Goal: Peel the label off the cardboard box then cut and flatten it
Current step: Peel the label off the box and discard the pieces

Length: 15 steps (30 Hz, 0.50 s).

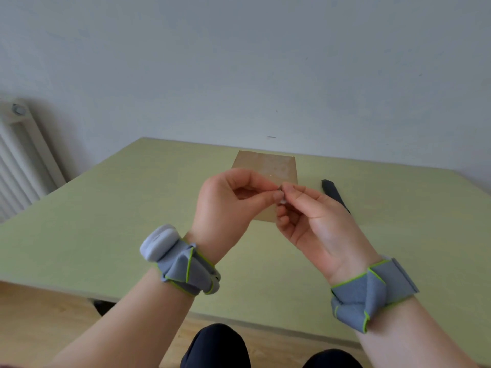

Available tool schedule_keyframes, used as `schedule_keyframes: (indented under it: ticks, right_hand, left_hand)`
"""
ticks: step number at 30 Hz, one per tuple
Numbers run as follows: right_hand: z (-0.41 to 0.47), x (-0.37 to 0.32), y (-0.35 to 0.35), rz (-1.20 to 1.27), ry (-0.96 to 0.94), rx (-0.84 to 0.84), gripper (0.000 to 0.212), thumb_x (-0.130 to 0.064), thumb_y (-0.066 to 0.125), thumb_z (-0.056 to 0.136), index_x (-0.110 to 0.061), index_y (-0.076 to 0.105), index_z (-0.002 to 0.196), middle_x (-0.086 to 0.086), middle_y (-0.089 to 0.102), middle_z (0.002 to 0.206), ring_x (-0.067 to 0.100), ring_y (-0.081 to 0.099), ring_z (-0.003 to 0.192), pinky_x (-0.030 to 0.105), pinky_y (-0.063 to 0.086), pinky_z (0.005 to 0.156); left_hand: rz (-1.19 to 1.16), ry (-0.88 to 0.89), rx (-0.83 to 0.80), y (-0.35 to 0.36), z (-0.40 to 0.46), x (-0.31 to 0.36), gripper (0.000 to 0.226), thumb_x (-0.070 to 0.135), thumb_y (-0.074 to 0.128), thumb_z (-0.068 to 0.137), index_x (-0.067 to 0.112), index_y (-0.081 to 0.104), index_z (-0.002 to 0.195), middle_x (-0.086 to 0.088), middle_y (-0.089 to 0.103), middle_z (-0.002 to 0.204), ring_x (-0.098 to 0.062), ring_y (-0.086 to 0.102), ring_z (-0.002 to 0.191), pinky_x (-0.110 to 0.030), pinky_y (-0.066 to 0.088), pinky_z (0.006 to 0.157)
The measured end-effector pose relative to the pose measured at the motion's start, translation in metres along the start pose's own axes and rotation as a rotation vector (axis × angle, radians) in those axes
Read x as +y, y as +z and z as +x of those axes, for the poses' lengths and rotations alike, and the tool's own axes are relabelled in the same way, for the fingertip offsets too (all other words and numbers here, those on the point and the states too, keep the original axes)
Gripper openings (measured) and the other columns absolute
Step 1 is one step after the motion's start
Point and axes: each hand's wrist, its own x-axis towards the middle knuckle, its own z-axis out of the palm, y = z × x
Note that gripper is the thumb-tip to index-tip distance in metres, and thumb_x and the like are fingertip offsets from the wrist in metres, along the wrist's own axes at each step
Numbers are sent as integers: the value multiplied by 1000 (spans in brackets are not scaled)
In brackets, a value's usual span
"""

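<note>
The left hand [233, 205] and right hand [310, 221] were raised above the table [106, 221], their fingertips pinched together on a small pale scrap [282, 196], likely a piece of label. The cardboard box [268, 168] lay flat near the table's far edge, behind the hands. Right of it lay a dark tool [335, 193]. Rolling the scrap tightly would probably keep it from sticking to skin.

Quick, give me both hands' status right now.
Left hand: closed, fingertips pinching a small crumpled scrap, likely peeled label.
Right hand: closed, pinching the same scrap from the other side, above the cardboard box.
</note>
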Motion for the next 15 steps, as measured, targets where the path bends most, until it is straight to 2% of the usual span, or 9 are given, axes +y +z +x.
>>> schedule_keyframes:
  ticks: [2,5,7,11,15]
  right_hand:
    - [-2,0,0,-43,-28,-12,11,-17,65,67,-9,65,73,0,59,60,9,53,53,17,45,47]
    - [-4,0,1,-45,-50,-52,11,-19,67,65,-10,70,70,0,63,64,9,57,57,17,49,52]
    - [-4,1,2,-41,-57,-70,9,-17,67,64,-10,71,67,1,64,66,9,58,58,17,50,54]
    - [-4,2,2,-13,-45,-99,8,-13,65,67,-9,70,63,1,62,63,10,57,57,18,50,53]
    - [-5,2,4,23,-15,-134,11,-13,61,70,-5,66,74,1,58,61,9,52,54,18,47,50]
  left_hand:
    - [-19,-31,11,-2,2,0,11,12,79,71,16,69,69,0,72,70,-6,66,66,-14,50,64]
    - [-158,-136,-26,-4,1,1,10,13,76,73,13,67,71,4,68,64,1,57,52,-10,43,54]
    - [-228,-188,-55,-5,-1,2,10,13,75,74,13,66,70,5,66,62,1,53,49,-11,41,55]
    - [-309,-252,-125,-6,-3,3,9,22,76,65,18,67,64,0,66,68,-18,45,66,-29,38,70]
    - [-357,-305,-196,-8,-3,2,11,26,73,59,19,67,65,3,66,67,-16,51,73,-30,41,76]
